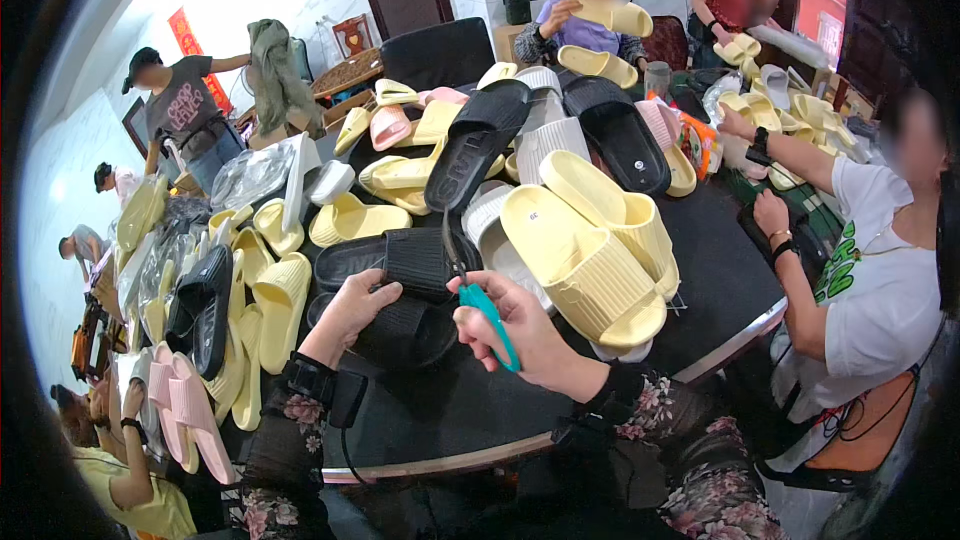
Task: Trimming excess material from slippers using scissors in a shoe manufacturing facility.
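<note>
In front of me a pair of black slide slippers [420,258] lies on the dark table, one behind the other. My left hand [355,308] grips the edge of the pair, thumb on top; its other fingers are partly hidden. My right hand [520,330] is closed round the teal handle of a pair of scissors [487,322]. Their thin dark blades point up and away, beside the slippers' ribbed strap. Right of my right hand lies a pair of pale yellow slippers [585,260]. Another black slipper [480,145] rests on the pile behind.
Yellow, white, pink and black slippers cover much of the table [730,270]. Pink slippers [185,405] lie at the left edge. A co-worker in a white shirt [880,260] sits close on the right. Across the table a person holds yellow slippers [610,15]. Plastic-wrapped slippers [255,175] stand far left.
</note>
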The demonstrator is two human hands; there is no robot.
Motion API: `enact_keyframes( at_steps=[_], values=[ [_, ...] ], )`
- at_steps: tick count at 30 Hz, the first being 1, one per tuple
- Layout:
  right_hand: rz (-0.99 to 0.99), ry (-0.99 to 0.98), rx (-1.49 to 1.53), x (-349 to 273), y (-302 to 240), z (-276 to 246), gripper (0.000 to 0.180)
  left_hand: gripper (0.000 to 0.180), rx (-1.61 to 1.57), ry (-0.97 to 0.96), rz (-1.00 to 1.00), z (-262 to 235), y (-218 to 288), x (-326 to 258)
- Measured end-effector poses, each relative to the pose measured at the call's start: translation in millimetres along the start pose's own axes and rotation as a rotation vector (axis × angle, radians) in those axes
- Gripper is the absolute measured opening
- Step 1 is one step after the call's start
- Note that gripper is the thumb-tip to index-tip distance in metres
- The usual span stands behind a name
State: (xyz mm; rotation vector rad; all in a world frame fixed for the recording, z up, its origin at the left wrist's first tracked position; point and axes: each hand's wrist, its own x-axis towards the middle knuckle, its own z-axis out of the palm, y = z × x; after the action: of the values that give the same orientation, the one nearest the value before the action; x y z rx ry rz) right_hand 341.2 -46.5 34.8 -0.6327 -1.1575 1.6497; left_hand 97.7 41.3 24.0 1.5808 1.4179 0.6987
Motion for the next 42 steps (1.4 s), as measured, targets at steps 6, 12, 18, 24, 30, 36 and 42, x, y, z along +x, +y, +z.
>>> enact_keyframes(
  at_steps=[6, 12, 18, 24, 30, 36, 42],
  values=[
    [-0.001, 0.129, -0.075, -1, -9, -28, 0.034, 0.028, 0.059, -0.066, 0.086, 8, 13, 8],
    [-0.062, 0.196, -0.069, -3, -16, -45, 0.033, 0.034, 0.197, -0.093, 0.142, 27, 27, 32],
    [-0.036, 0.17, -0.106, -6, -11, -39, 0.034, 0.029, 0.259, -0.172, 0.291, 34, 24, 56],
    [-0.055, 0.191, -0.098, -9, -5, -34, 0.038, 0.037, 0.408, -0.289, 0.439, 13, 32, 64],
    [-0.125, 0.267, -0.084, -16, -8, -28, 0.041, 0.039, 0.449, -0.254, 0.652, -1, 95, 72],
    [-0.118, 0.291, -0.073, -12, -1, -26, 0.051, 0.034, 0.667, 0.149, 0.879, 6, 143, 126],
    [-0.122, 0.29, -0.092, -15, 1, -27, 0.05, 0.063, 0.717, 0.598, 0.94, 33, 121, 145]
  ],
)
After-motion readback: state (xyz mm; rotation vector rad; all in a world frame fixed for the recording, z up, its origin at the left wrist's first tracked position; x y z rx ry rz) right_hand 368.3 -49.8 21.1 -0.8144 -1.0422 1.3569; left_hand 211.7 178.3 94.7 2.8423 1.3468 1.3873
